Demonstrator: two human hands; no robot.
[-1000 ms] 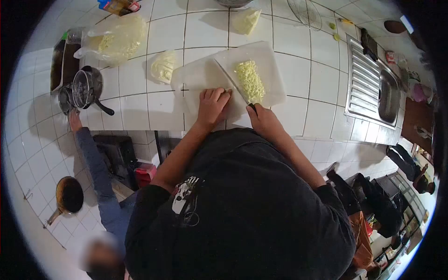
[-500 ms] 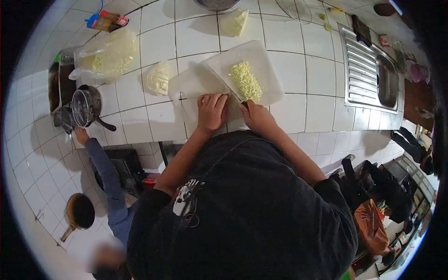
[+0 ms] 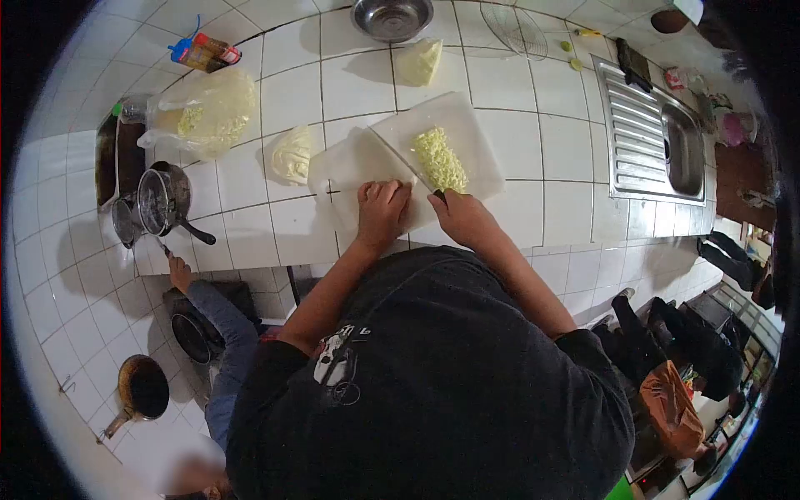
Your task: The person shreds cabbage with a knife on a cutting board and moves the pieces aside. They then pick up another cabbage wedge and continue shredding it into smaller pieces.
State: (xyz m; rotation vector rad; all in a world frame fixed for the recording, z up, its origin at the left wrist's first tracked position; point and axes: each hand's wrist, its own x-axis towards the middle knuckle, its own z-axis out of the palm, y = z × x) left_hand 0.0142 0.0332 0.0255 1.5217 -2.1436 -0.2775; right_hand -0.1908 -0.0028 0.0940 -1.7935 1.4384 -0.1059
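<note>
My right hand [image 3: 462, 218] is closed around the dark handle of a knife [image 3: 406, 159]. Its long blade lies across the pale cutting board [image 3: 485, 154], pointing away and to the left. Just right of the blade is a heap of shredded cabbage [image 3: 440, 160]. On the board's near left part, my left hand [image 3: 384, 211] has its fingers curled and pressed down; whatever is under them is hidden. A cabbage chunk [image 3: 292, 156] sits at the board's left edge, and another cabbage wedge [image 3: 420, 62] stands beyond the board.
Left on the tiled counter are a clear bag [image 3: 225, 108] of cut cabbage, sauce bottles [image 3: 204, 54] and a saucepan [image 3: 177, 196]. A co-worker's hand [image 3: 179, 273] grips a handle near it. A steel bowl [image 3: 392, 18] and wire strainer [image 3: 512, 32] stand behind; a sink [image 3: 683, 158] is right.
The whole view has shifted slightly, showing more of the steel bowl. The co-worker's hand has drawn back from the pans toward the counter's near edge. My hands and the knife stay nearly in place.
</note>
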